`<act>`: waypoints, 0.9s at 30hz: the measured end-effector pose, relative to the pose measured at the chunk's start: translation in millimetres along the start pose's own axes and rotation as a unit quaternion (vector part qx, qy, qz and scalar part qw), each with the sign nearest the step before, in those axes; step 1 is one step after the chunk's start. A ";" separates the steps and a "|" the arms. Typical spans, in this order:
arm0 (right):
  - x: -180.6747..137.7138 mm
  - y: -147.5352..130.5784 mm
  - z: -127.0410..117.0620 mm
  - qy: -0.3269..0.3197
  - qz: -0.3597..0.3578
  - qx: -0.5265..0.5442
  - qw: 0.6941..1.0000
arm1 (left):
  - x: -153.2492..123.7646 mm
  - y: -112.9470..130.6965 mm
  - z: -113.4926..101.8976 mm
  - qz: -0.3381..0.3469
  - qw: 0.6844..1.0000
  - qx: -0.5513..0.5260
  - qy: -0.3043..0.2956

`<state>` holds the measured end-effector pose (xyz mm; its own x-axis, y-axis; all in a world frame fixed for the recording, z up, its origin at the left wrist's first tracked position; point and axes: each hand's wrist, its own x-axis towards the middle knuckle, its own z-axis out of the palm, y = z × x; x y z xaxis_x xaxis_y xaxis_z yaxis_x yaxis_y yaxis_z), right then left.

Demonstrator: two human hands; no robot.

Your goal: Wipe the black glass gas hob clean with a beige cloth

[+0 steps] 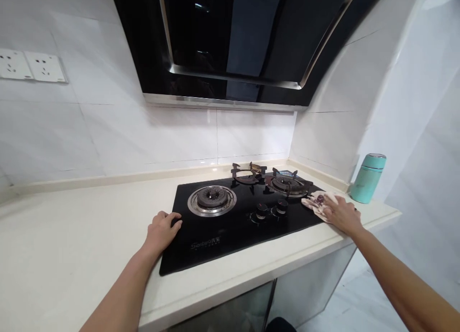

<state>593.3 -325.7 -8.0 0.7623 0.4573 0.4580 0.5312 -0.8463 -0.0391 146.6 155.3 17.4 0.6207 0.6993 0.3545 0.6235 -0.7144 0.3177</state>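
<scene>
My left hand [162, 232] rests at the left edge of the black glass gas cooktop [223, 241], its fingers loosely bent and thumb a little apart, with nothing visible in it. A pale cloth with dark reddish patches [316, 202] lies bunched under my right hand [342, 216], which presses it against the cooktop's right edge and the counter. The left burner [212, 198] is bare of its pan support. That loose pan support [247, 179] sits at the back of the cooktop. Over the right burner [287, 183], a dark pan support is in place. Two control knobs [261, 211] stand between the burners.
A mint-green thermos bottle [368, 178] stands on the counter beyond my right hand. Low over the cooktop hangs a black range hood [230, 44]. Wall sockets [45, 67] are at the left. The pale counter [89, 231] ends at a front edge above glass-fronted cabinets [305, 284].
</scene>
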 end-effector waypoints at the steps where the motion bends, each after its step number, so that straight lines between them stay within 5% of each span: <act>1: -7.7 -9.8 -2.1 0.001 0.006 -0.006 1.000 | -0.3 3.0 -0.5 -0.003 1.000 0.007 -0.003; 9: -81.9 -134.7 -42.0 0.046 -0.080 -0.042 0.995 | -11.4 22.2 -9.4 -0.015 0.998 0.048 -0.037; 17: -134.2 -255.0 -78.5 0.049 -0.221 0.072 0.971 | -18.4 24.6 -9.9 -0.022 0.998 0.039 -0.033; 22: -137.6 -308.0 -85.9 0.011 -0.311 0.150 0.938 | -17.6 18.2 -7.6 -0.016 0.999 0.023 -0.028; 27: -104.0 -324.1 -82.7 -0.052 -0.339 0.208 0.916 | -17.0 17.1 -6.9 -0.018 0.999 0.017 -0.025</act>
<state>311.2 -121.6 30.4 0.2246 0.8812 0.4161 0.9740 -0.1905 -0.1224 143.4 131.1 22.9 0.6197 0.7259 0.2983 0.6617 -0.6877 0.2986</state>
